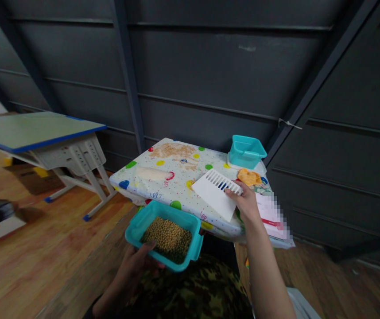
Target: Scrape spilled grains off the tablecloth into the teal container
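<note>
My left hand (140, 257) grips the near-left rim of a teal plastic tub (195, 248), thumb over the edge. Round, pale-tan dried beans (168, 235) lie in the tub, which is in front of the table's near edge, above my lap. My right hand (245, 201) is closed on the slotted end of a flat white slotted board (218, 197), which has a row of long openings along its far edge. The board is over the right half of the table, its far-left corner close to a few small tan grains (192, 182).
A balloon-print cloth covers the table (206, 155). On it are scattered tan grains (173, 151), a long whitish mound or roll (153, 173), another teal tub (247, 153), an orange cloth (249, 177) and papers (269, 212). A green-topped desk (40, 128) stands left; a dark wall is behind.
</note>
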A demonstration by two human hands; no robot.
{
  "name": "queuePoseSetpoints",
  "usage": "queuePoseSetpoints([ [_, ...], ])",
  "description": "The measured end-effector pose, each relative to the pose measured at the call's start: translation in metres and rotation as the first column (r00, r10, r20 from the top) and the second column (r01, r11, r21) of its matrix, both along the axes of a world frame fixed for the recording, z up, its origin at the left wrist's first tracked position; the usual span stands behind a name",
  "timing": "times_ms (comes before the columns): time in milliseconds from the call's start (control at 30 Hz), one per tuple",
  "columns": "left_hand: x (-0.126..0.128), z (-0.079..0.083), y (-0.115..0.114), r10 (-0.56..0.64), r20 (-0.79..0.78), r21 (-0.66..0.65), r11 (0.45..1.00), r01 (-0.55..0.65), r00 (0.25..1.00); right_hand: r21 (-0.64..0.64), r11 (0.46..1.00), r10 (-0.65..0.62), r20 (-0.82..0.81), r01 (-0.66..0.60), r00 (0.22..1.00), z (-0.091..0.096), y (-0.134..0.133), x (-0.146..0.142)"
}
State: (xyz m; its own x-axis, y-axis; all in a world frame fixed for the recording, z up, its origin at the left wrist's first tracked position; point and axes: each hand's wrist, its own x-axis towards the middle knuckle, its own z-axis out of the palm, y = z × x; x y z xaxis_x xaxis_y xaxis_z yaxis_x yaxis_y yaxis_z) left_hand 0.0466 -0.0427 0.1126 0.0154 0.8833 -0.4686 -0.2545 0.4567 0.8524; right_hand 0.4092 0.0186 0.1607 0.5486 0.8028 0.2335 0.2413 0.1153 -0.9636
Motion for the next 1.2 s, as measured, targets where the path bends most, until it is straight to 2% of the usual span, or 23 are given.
queuePoseSetpoints([
  [167,0.007,-0.002,0.000,0.035,-0.023,0.068,0.997,-0.033,0.999,-0.032,0.999,-0.014,-0.038,0.013,0.999,0.002,-0.003,-0.012],
  [367,0.008,-0.005,-0.003,0.027,-0.010,0.075,0.997,-0.026,1.000,-0.052,0.989,0.131,-0.089,-0.136,0.987,0.005,-0.011,-0.026],
  [567,0.011,-0.007,-0.002,0.041,0.000,0.110,0.993,-0.040,0.999,-0.047,0.991,0.121,-0.074,-0.125,0.990,0.001,-0.012,-0.032],
  [867,0.008,-0.013,0.005,0.038,0.010,0.068,0.997,-0.038,0.999,-0.081,0.958,0.264,-0.122,-0.274,0.957,0.013,-0.024,-0.045],
  [1000,0.008,-0.012,0.007,0.000,0.029,0.077,0.997,-0.002,1.000,-0.099,0.934,0.330,-0.134,-0.344,0.934,0.012,-0.027,-0.048],
  [1100,0.008,-0.012,0.008,-0.006,0.030,0.086,0.996,0.004,1.000,-0.010,0.970,0.237,-0.159,-0.241,0.959,0.007,-0.018,-0.040],
  [1200,0.008,-0.013,0.008,0.013,0.021,0.095,0.995,-0.015,1.000,0.096,0.995,0.004,-0.130,0.009,0.991,0.000,-0.003,-0.022],
])
